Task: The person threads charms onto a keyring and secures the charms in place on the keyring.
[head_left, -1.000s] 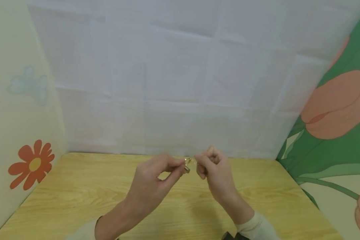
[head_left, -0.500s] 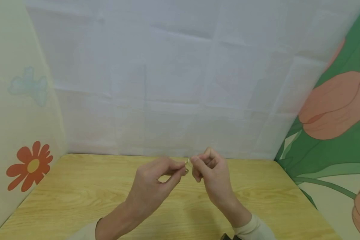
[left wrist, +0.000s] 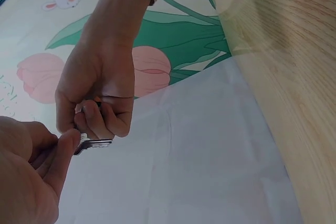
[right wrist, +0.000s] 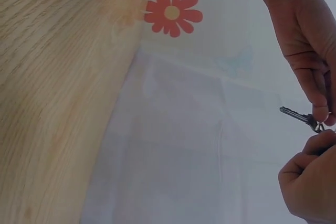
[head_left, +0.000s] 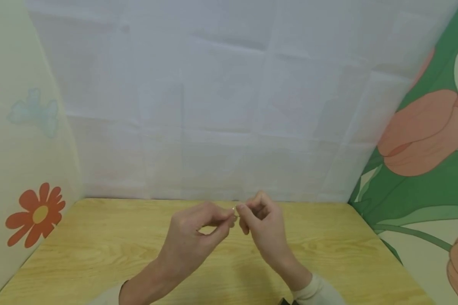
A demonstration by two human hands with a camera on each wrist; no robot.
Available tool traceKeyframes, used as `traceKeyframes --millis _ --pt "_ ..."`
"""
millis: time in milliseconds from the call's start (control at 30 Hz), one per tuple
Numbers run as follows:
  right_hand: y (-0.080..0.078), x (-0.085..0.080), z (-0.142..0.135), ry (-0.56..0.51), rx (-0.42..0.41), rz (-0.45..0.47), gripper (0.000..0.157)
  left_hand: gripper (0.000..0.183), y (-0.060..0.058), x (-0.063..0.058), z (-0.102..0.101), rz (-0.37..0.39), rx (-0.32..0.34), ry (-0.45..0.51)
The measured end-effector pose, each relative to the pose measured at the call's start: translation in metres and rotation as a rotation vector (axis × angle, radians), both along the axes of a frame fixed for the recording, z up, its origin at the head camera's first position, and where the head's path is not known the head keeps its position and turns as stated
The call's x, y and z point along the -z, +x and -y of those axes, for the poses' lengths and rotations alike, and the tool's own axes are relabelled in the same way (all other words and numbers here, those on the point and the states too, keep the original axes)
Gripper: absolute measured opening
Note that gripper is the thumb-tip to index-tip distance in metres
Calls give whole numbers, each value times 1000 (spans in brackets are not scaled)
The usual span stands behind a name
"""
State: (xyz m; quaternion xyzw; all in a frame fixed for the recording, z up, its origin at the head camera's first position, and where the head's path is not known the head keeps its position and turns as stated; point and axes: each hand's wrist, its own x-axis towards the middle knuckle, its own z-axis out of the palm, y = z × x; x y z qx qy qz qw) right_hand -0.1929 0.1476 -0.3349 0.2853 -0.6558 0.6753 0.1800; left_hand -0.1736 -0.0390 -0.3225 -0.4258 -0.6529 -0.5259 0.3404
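Both hands meet in front of the person, above the table. My left hand [head_left: 192,235] pinches a metal key between thumb and fingertips. The key's toothed blade [left wrist: 98,143] sticks out past those fingers in the left wrist view; the right wrist view also shows the key [right wrist: 295,114]. A small metal key ring [right wrist: 319,127] lies between the two hands, mostly covered by fingertips. My right hand [head_left: 267,231] pinches at this ring with thumb and forefinger, other fingers curled in. Something small and dark [left wrist: 94,99] shows at the right palm in the left wrist view.
A wood-grain table [head_left: 129,250] spreads under the hands. Behind it hangs a creased white sheet [head_left: 221,106]. Painted panels stand at the sides, with a red flower [head_left: 40,214] on the left and pink tulips [head_left: 420,131] on the right.
The right hand has moved left and slightly down, closing the gap to the left hand. The gold-looking ring, plain between the hands earlier, is now mostly covered by fingertips. The left hand stays nearly still.
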Motion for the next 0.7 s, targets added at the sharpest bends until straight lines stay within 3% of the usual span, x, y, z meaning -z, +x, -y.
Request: traceKeyframes --millis 167,400,533,700 --pt "1 -3 -1 -23 15 -17 17 22 -2 2 -2 53 33 15" --pt "1 -6 -5 -9 76 -103 13 17 -5 7 -4 400 161 11" --pt "0 -7 -6 26 61 -191 12 16 -7 9 -4 469 136 -6" --pt "0 -8 -5 47 28 -249 12 9 -11 10 -4 448 53 -40"
